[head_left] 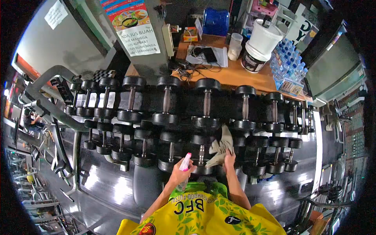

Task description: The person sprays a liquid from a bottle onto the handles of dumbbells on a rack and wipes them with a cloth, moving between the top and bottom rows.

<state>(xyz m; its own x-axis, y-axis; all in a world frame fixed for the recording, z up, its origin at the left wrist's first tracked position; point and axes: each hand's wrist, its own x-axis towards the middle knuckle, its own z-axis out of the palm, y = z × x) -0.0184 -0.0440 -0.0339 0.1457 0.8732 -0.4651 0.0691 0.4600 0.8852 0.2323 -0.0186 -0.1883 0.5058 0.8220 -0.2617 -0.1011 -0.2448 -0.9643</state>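
Dumbbells in two rows bar the middle of the frame — only narrow slots run between neighbouring heads. Right of centre, a cloth covers one slot. Open floor leaves room at lower right. Upper right — stacked buckets and bottles block passage over the desk.

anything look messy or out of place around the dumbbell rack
Only the tangled cables on the brown counter look untidy, lying in loose loops. The dumbbells sit in two orderly rows, with no visible spill or damage.
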